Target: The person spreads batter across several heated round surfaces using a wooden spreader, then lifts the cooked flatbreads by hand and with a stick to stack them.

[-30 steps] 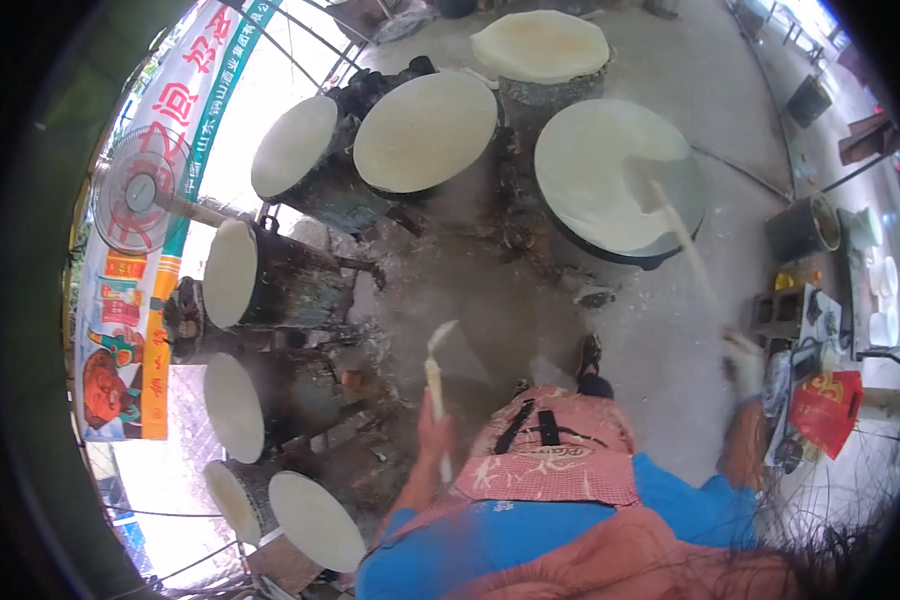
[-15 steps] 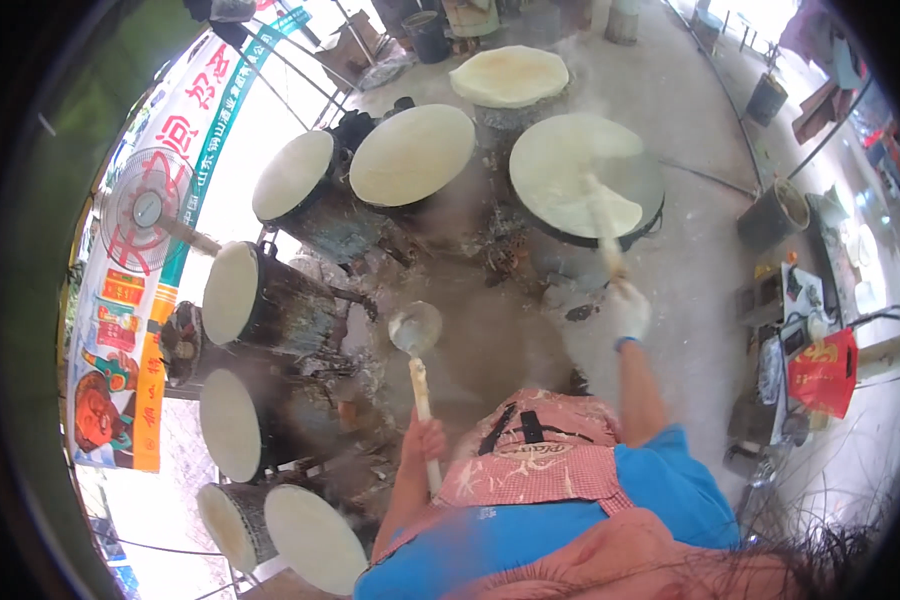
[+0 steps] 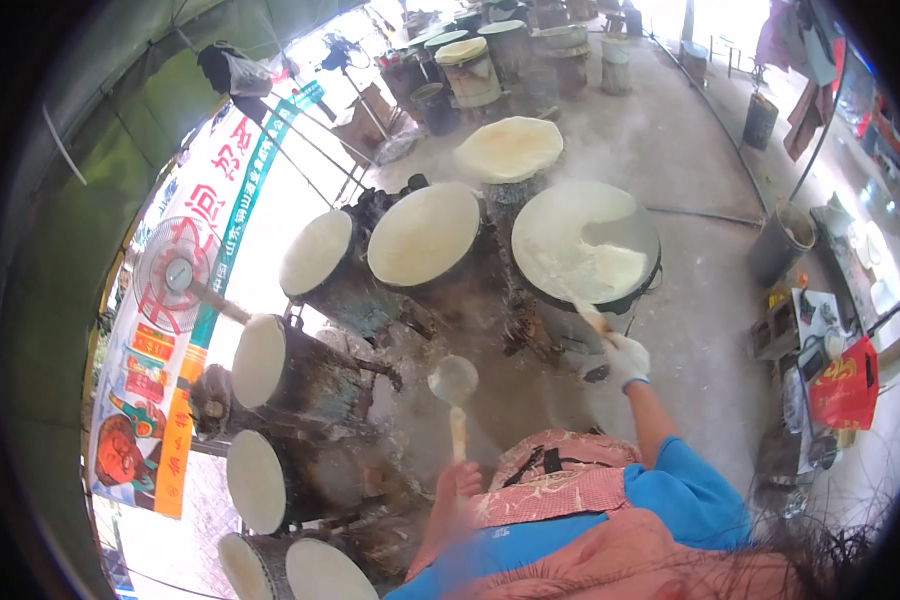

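My right hand [image 3: 625,358], in a white glove, grips the wooden handle of a scraper [image 3: 595,318]. The scraper's far end lies over the near left part of a round griddle [image 3: 632,298], its blade hard to make out through the steam. Pale batter [image 3: 620,268] lies thick on the griddle's near right side, beside a greyer patch. My left hand [image 3: 458,480] is closed round the light handle of a ladle [image 3: 453,378]. The ladle's round metal bowl is held over the floor, left of and nearer than the griddle.
Several drum stoves [image 3: 320,380] topped with pale round sheets curve along the left. Beyond the griddle stands another stove with a browned sheet [image 3: 510,148]. A fan [image 3: 177,273] stands at the left, by a banner. At the right are a bucket [image 3: 782,240] and a red bag [image 3: 844,385].
My view has tilted up, so things sit lower in it. The scraper has moved toward the griddle's near left edge. The ladle has shifted slightly right.
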Available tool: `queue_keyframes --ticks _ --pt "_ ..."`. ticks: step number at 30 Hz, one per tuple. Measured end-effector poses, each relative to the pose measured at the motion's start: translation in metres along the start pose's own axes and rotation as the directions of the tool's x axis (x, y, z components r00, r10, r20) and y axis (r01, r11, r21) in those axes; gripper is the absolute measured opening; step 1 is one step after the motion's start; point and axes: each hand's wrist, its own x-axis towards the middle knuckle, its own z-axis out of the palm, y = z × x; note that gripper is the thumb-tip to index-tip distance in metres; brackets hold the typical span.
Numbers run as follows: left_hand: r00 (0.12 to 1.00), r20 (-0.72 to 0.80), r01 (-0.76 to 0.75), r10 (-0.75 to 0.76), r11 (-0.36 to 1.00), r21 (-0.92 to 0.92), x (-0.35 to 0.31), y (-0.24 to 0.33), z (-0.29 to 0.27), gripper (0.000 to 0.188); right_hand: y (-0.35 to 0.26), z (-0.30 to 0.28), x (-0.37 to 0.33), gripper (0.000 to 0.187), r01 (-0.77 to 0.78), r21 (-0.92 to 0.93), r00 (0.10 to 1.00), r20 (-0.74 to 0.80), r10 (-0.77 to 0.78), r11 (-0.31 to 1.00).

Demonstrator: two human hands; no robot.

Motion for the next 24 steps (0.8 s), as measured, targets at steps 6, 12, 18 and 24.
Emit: queue_keyframes --ticks 6,12,18,24 --pt "0.997 -0.063 0.041 -0.04 0.999 0.013 0.015 -0.003 0.015 0.026 0.038 -0.051 0.071 0.029 -0.206 0.027 0.971 -0.115 0.208 0.978" --pt "0.957 0.24 0.18 -0.164 0.983 -0.046 0.052 0.006 0.008 0.031 0.08 -0.011 0.01 0.029 0.067 -0.029 0.997 -0.028 -0.068 0.997" --pt "0.991 -0.078 0.111 -0.111 0.994 -0.015 0.089 0.011 -0.003 0.038 0.049 -0.064 0.117 0.032 -0.095 0.207 0.963 -0.23 0.143 0.974" --pt "0.935 -0.352 0.085 0.038 0.941 0.329 0.114 0.007 -0.001 0.03 0.1 -0.075 0.084 0.041 -0.09 0.087 0.996 -0.013 0.091 0.992"
